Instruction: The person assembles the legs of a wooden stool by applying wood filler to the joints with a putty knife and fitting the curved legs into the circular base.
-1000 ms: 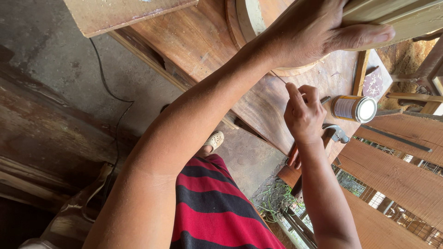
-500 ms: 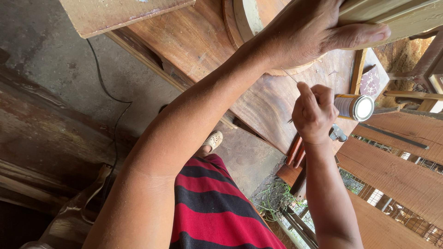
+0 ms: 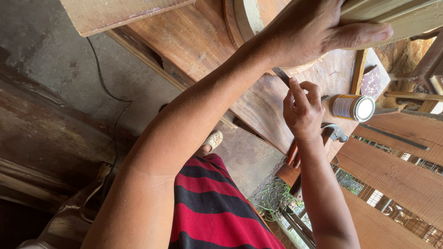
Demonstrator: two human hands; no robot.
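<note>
The left hand (image 3: 318,27) is pressing flat on a pale wooden piece (image 3: 397,14) above the table (image 3: 203,41), while the right hand (image 3: 302,110), just below it, is pinching a thin tool (image 3: 280,74).

The left hand (image 3: 314,27) lies flat on a round wooden piece (image 3: 247,16) at the far end of the tabletop (image 3: 203,41). Just below it, the right hand (image 3: 302,110) is over the tabletop, fingers pinched together. To the right of this hand a can (image 3: 351,107) lies on its side. A hammer (image 3: 333,133) lies under the right wrist. Below the tabletop edge, a foot in a shoe (image 3: 213,139) stands on the floor (image 3: 55,60).
</note>
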